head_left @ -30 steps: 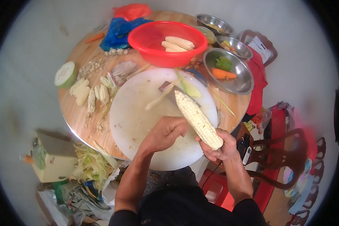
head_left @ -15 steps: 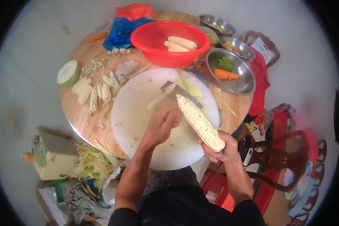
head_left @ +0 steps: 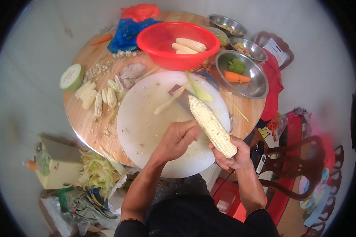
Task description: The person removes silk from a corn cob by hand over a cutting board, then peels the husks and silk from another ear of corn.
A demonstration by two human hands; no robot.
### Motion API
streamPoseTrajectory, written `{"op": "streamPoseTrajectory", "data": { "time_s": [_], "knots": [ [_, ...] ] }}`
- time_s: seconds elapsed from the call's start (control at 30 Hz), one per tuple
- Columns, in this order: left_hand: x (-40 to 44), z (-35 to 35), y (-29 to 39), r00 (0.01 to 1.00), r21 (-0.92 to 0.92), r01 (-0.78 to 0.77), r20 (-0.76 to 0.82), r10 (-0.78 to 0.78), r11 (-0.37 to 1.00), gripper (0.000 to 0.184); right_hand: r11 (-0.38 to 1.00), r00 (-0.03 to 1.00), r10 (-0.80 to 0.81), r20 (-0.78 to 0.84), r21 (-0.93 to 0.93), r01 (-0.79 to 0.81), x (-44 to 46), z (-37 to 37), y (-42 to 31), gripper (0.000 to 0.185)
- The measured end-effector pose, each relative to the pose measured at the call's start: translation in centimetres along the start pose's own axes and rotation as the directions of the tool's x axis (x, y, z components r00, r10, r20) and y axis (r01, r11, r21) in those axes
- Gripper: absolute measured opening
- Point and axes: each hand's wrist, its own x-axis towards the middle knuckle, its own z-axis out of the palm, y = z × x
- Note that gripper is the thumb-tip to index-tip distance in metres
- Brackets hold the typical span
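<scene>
A husked ear of white corn [head_left: 212, 125] slants up and to the left, its lower end in the grip of my right hand [head_left: 234, 155]. My left hand [head_left: 178, 139] is closed just left of the ear, fingers curled; anything inside them is hidden. Both hands are over a round white cutting board [head_left: 138, 130]. On the board lies a cleaver [head_left: 182, 99], partly covered by the ear and by a strip of husk [head_left: 170, 100]. A green husk piece [head_left: 201, 91] rests beside it.
Behind the board stands a red basin [head_left: 162, 55] holding several ears. Steel bowls line the right; the nearest bowl [head_left: 259, 85] holds a carrot [head_left: 236, 76] and green pepper [head_left: 237, 66]. Corn pieces [head_left: 87, 94] and a cut gourd [head_left: 71, 78] lie left. Husks [head_left: 97, 170] fill a bag below.
My left hand has moved right and down, toward the middle of the ear. The ear's tip has swung slightly right in my right hand, which stays in about the same place.
</scene>
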Motion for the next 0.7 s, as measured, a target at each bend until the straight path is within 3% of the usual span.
{"op": "streamPoseTrajectory", "data": {
  "time_s": [0.07, 0.13, 0.2, 0.23, 0.27, 0.3, 0.33, 0.37, 0.4, 0.43, 0.47, 0.5, 0.6, 0.7],
  "knots": [
    [-0.1, -0.1, -0.3, 0.949, 0.045, -0.235, 0.226, 0.220, 0.971, 0.022, 0.997, 1.000, -0.017, -0.026, -0.075, 0.015, -0.1, 0.1, -0.3, 0.065],
    [-0.4, -0.2, 0.7, 0.944, 0.040, -0.151, 0.302, 0.133, 0.988, 0.022, 0.988, 0.999, -0.032, -0.044, -0.150, 0.025, -0.1, 0.6, -0.4, 0.063],
    [-0.9, 0.0, 0.1, 0.926, 0.042, -0.064, 0.375, 0.043, 0.997, 0.022, 0.940, 0.979, -0.117, -0.168, -0.338, 0.054, -0.1, 1.8, -0.5, 0.054],
    [-1.0, 0.1, -1.6, 0.968, 0.026, 0.054, 0.243, -0.059, 0.998, 0.020, 0.940, 0.978, -0.120, -0.169, -0.337, 0.057, -0.2, 1.9, -0.5, 0.054],
    [-1.3, 0.2, -3.0, 0.980, -0.004, 0.169, 0.108, -0.168, 0.986, 0.022, 0.859, 0.964, -0.169, -0.204, -0.510, 0.043, -0.2, 2.0, -0.4, 0.050],
    [-1.3, 0.6, -3.4, 0.979, -0.001, 0.170, 0.110, -0.169, 0.985, 0.022, 0.748, 0.948, -0.223, -0.228, -0.664, 0.016, -0.2, 2.1, -0.4, 0.045],
    [-1.2, 1.5, -3.8, 0.997, -0.159, 0.077, 0.006, -0.077, 0.984, 0.028, 0.749, 0.948, -0.224, -0.228, -0.663, 0.017, -0.1, 2.5, -0.4, 0.045],
    [-1.1, 2.1, -4.0, 0.994, -0.303, -0.033, -0.111, -0.001, 0.952, 0.038, 0.539, 0.919, -0.319, -0.233, -0.842, -0.026, 0.3, 3.1, -0.3, 0.044],
    [-1.2, 2.4, -3.8, 0.994, -0.303, -0.032, -0.112, -0.002, 0.953, 0.038, 0.292, 0.888, -0.409, -0.209, -0.952, -0.089, 0.7, 3.6, 0.0, 0.044],
    [-1.4, 2.6, -3.4, 0.985, -0.532, 0.069, -0.098, -0.142, 0.844, 0.046, 0.294, 0.889, -0.407, -0.209, -0.952, -0.089, 1.0, 3.7, 0.4, 0.044],
    [-1.4, 2.8, -3.2, 0.962, -0.726, 0.151, -0.049, -0.270, 0.671, 0.056, 0.145, 0.871, -0.471, -0.139, -0.986, -0.079, 1.2, 3.8, 0.9, 0.045],
    [-1.3, 2.9, -3.3, 0.962, -0.726, 0.151, -0.049, -0.270, 0.671, 0.056, -0.009, 0.850, -0.524, -0.060, -0.997, -0.076, 1.5, 3.7, 1.3, 0.047],
    [-1.1, 3.2, -4.1, 0.949, -0.776, 0.120, -0.094, -0.302, 0.620, 0.058, -0.072, 0.821, -0.571, -0.020, -0.995, -0.075, 2.0, 4.2, 1.1, 0.057],
    [-1.5, 3.0, -4.6, 0.974, -0.858, 0.033, -0.088, -0.209, 0.513, 0.058, -0.074, 0.749, -0.663, 0.010, -0.996, -0.052, 2.3, 4.2, 1.0, 0.057]
  ]
}}
